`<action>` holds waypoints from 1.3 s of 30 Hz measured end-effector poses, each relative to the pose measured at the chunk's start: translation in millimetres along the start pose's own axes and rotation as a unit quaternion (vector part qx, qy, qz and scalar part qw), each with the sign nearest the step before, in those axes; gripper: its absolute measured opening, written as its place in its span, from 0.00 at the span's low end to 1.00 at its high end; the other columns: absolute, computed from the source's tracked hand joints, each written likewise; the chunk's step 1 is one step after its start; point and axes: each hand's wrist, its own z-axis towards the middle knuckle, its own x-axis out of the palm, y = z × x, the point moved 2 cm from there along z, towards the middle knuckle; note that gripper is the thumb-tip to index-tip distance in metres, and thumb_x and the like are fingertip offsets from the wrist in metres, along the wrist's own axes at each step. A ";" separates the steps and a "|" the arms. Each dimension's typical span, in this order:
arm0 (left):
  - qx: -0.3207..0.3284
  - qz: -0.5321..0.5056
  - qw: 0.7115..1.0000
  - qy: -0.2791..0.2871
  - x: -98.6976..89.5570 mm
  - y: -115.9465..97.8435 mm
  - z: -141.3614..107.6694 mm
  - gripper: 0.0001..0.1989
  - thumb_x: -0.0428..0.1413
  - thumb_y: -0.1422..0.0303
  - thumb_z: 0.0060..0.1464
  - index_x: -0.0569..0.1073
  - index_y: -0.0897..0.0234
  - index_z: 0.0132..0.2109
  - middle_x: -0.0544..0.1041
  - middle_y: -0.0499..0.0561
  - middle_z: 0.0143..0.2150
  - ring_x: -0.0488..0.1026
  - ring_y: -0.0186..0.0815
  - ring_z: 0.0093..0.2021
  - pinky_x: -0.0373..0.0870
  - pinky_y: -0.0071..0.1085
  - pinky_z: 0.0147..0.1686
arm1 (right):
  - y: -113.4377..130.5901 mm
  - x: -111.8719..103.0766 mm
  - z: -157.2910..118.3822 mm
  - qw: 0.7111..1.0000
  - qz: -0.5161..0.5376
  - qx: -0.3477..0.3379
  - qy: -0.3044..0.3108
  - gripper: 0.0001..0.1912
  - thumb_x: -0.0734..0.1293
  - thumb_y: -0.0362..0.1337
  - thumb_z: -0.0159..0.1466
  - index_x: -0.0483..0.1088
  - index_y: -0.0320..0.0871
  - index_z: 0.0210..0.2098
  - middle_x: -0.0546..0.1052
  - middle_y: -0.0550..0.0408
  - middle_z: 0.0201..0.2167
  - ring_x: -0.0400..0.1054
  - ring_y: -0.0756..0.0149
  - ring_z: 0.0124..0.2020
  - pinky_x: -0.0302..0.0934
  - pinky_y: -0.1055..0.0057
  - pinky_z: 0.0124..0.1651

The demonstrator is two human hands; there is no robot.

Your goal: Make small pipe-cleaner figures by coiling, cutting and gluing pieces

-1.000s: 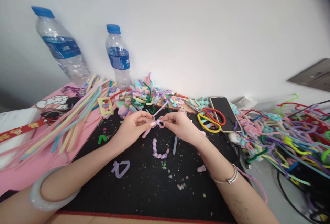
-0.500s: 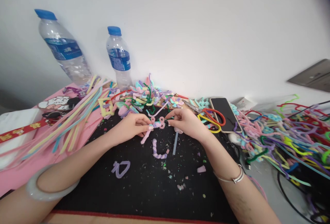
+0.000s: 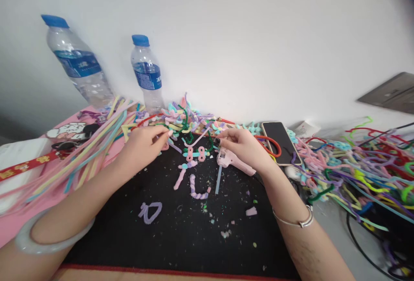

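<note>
My left hand [image 3: 145,145] is over the far left of the black mat [image 3: 123,238], thumb and fingertips pressed together; what they hold, if anything, is too small to tell. My right hand [image 3: 241,145] hovers beside a pink glue gun [image 3: 234,161], its thumb and forefinger closed near the nozzle end, their content unclear. Between the hands lie two pink figure-eight loops [image 3: 201,154] on a turquoise strip. Just below them is a pink and purple T-shaped piece [image 3: 180,179]. A twisted purple L-shaped piece [image 3: 198,195] and a purple loop [image 3: 151,212] rest nearer.
Piled pipe cleaners [image 3: 186,117] line the wall, with more at right [image 3: 343,164]. Two bottles [image 3: 147,74] stand behind. A phone [image 3: 281,141] lies beside red-handled scissors [image 3: 271,145]. Long pastel strips [image 3: 93,151] cross the pink surface at left. Scraps dot the mat.
Both hands have moved off the pink loops and the T-shaped piece, which now lie on the mat. My left hand went left and up; my right hand shifted slightly right, showing the glue gun.
</note>
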 end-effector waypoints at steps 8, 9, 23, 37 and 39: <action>-0.059 0.090 0.989 0.100 -3.2 28.1 5.9 0.08 0.52 0.63 0.51 0.75 0.57 0.34 0.79 0.49 0.32 0.73 0.42 0.31 0.61 0.31 0.29 | 4.8 -7.8 -2.4 1.000 0.004 0.012 -0.027 0.10 0.62 0.36 0.59 0.72 0.37 0.35 0.60 0.64 0.17 0.49 0.76 0.18 0.46 0.76 0.23; -0.063 0.088 0.987 0.121 -2.0 29.3 4.6 0.08 0.53 0.62 0.51 0.75 0.57 0.33 0.79 0.49 0.33 0.74 0.43 0.32 0.61 0.31 0.28 | 5.4 -8.3 -2.9 1.000 0.001 0.012 -0.028 0.10 0.62 0.36 0.59 0.73 0.37 0.34 0.59 0.64 0.16 0.49 0.76 0.17 0.46 0.76 0.23; -0.026 -0.026 0.990 0.138 3.2 7.6 -10.8 0.06 0.50 0.68 0.53 0.70 0.61 0.31 0.76 0.50 0.30 0.73 0.42 0.32 0.64 0.32 0.30 | -0.4 -1.9 -7.9 1.000 0.000 -0.001 -0.013 0.09 0.61 0.35 0.60 0.71 0.38 0.30 0.65 0.61 0.22 0.54 0.74 0.22 0.48 0.76 0.25; -0.096 -0.457 0.861 0.199 48.9 -44.1 -40.7 0.06 0.57 0.66 0.53 0.71 0.65 0.33 0.77 0.47 0.29 0.76 0.33 0.32 0.72 0.28 0.35 | 5.6 55.8 -58.4 0.998 0.050 -0.030 0.000 0.14 0.56 0.35 0.66 0.55 0.43 0.23 0.59 0.63 0.20 0.53 0.73 0.23 0.49 0.76 0.26; -0.092 -0.447 0.866 0.205 51.7 -46.1 -43.8 0.05 0.56 0.66 0.54 0.71 0.64 0.35 0.76 0.47 0.31 0.76 0.33 0.33 0.72 0.27 0.35 | 1.5 60.3 -62.7 0.998 0.038 -0.032 -0.026 0.14 0.56 0.34 0.66 0.55 0.43 0.23 0.59 0.63 0.20 0.54 0.73 0.23 0.48 0.76 0.26</action>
